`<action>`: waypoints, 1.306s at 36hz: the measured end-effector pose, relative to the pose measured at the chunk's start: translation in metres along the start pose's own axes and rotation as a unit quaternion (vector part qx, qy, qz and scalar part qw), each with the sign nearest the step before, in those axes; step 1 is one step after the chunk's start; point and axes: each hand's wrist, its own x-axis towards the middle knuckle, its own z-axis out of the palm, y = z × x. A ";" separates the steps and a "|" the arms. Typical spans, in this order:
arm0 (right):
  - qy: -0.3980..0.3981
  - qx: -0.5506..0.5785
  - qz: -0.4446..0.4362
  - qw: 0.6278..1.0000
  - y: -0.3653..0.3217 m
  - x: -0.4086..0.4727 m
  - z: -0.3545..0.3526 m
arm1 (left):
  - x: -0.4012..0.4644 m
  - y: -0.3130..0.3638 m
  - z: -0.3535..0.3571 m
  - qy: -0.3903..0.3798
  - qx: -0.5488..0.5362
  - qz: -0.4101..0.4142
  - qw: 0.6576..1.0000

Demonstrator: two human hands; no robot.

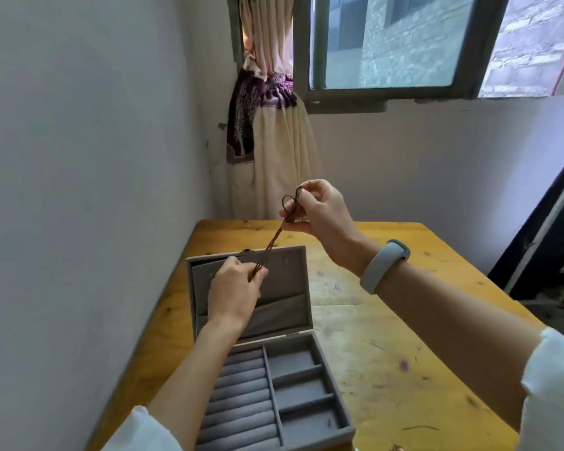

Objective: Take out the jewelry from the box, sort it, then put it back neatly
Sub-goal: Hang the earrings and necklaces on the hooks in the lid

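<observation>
We hold a brown cord (275, 237) taut above the open grey box (274, 379): left hand (233, 289) pinches its lower end, right hand (319, 211) its looped top. Best to keep tension & fold evenly, w/o tangling. Yellow wooden desk (388, 320) sits in a corner; curtain (274, 141) & window (388, 43) behind.

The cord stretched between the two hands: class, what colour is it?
Brown; the cord shows best in the head view, against the grey box lid.
</observation>
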 end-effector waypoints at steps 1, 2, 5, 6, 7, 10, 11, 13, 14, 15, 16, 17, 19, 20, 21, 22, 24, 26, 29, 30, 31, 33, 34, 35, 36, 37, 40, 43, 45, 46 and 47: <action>-0.006 -0.006 -0.003 1.000 0.002 0.001 0.003 | 0.002 -0.002 0.002 0.005 -0.002 -0.004 1.000; -0.011 -0.016 -0.007 1.000 0.005 0.003 0.005 | 0.004 -0.004 0.004 0.007 -0.009 -0.010 1.000; -0.014 -0.044 0.001 0.999 0.015 0.007 0.005 | -0.001 -0.009 0.015 0.021 -0.012 -0.020 1.000; -0.011 -0.050 0.008 0.999 0.019 0.008 0.004 | -0.003 -0.011 0.019 0.026 0.002 -0.012 1.000; -0.007 -0.055 0.016 0.998 0.024 0.010 0.003 | -0.006 -0.014 0.023 0.029 0.022 0.003 0.999; 0.010 -0.070 0.033 0.997 0.036 0.013 -0.001 | -0.013 -0.023 0.035 0.035 0.090 0.052 0.994; 0.014 -0.074 0.038 0.996 0.039 0.014 -0.004 | -0.015 -0.025 0.038 0.041 0.124 0.063 0.990; 0.021 -0.081 0.048 0.995 0.045 0.016 -0.008 | -0.018 -0.028 0.042 0.068 0.189 0.070 0.977; 0.024 -0.084 0.052 0.995 0.048 0.018 -0.009 | -0.020 -0.029 0.043 0.082 0.205 0.071 0.973; 0.027 -0.086 0.057 0.994 0.050 0.019 -0.011 | -0.022 -0.030 0.043 0.094 0.209 0.076 0.970; 0.030 -0.086 0.062 0.994 0.051 0.021 -0.012 | -0.024 -0.031 0.044 0.101 0.208 0.082 0.970; 0.031 -0.087 0.067 0.993 0.053 0.022 -0.013 | -0.026 -0.032 0.045 0.108 0.205 0.093 0.968; 0.037 -0.088 0.075 0.993 0.058 0.024 -0.013 | -0.030 -0.035 0.048 0.122 0.197 0.120 0.965; 0.040 -0.089 0.078 0.992 0.060 0.025 -0.014 | -0.031 -0.037 0.049 0.128 0.188 0.133 0.965; 0.042 -0.092 0.081 0.992 0.063 0.025 -0.014 | -0.032 -0.039 0.050 0.133 0.180 0.146 0.964; 0.041 -0.099 0.083 0.991 0.066 0.026 -0.014 | -0.033 -0.040 0.052 0.141 0.176 0.159 0.961; 0.026 -0.125 0.083 0.988 0.071 0.024 -0.015 | -0.036 -0.042 0.054 0.154 0.176 0.178 0.956; -0.001 -0.172 0.071 0.982 0.075 0.022 -0.017 | -0.038 -0.042 0.057 0.146 0.176 0.182 0.956; -0.039 -0.279 0.037 0.959 0.083 0.016 -0.020 | -0.042 -0.043 0.064 0.112 0.184 0.182 0.959; -0.052 -0.306 0.032 0.950 0.086 0.014 -0.020 | -0.043 -0.043 0.066 0.101 0.187 0.181 0.960; -0.062 -0.324 0.032 0.944 0.088 0.013 -0.021 | -0.045 -0.044 0.068 0.093 0.188 0.182 0.961; -0.077 -0.336 0.035 0.938 0.094 0.010 -0.021 | -0.049 -0.045 0.071 0.087 0.199 0.187 0.958; -0.082 -0.338 0.035 0.937 0.096 0.009 -0.020 | -0.051 -0.046 0.072 0.088 0.210 0.188 0.956; -0.086 -0.339 0.033 0.936 0.098 0.008 -0.019 | -0.052 -0.047 0.072 0.090 0.220 0.186 0.953; -0.089 -0.339 0.030 0.936 0.101 0.007 -0.019 | -0.053 -0.047 0.071 0.091 0.229 0.181 0.952; -0.091 -0.338 0.027 0.936 0.104 0.006 -0.019 | -0.053 -0.047 0.069 0.091 0.235 0.174 0.952; -0.088 -0.332 0.006 0.939 0.112 0.005 -0.018 | -0.051 -0.046 0.061 0.076 0.239 0.163 0.954; -0.094 -0.351 -0.022 0.931 0.119 0.004 -0.019 | -0.048 -0.042 0.050 0.061 0.219 0.160 0.961; -0.103 -0.354 -0.033 0.929 0.123 0.001 -0.020 | -0.046 -0.039 0.042 0.062 0.187 0.149 0.969; -0.106 -0.347 -0.037 0.931 0.124 0.000 -0.020 | -0.044 -0.038 0.037 0.066 0.161 0.137 0.975; -0.110 -0.336 -0.039 0.935 0.124 -0.001 -0.020 | -0.043 -0.037 0.033 0.070 0.128 0.121 0.982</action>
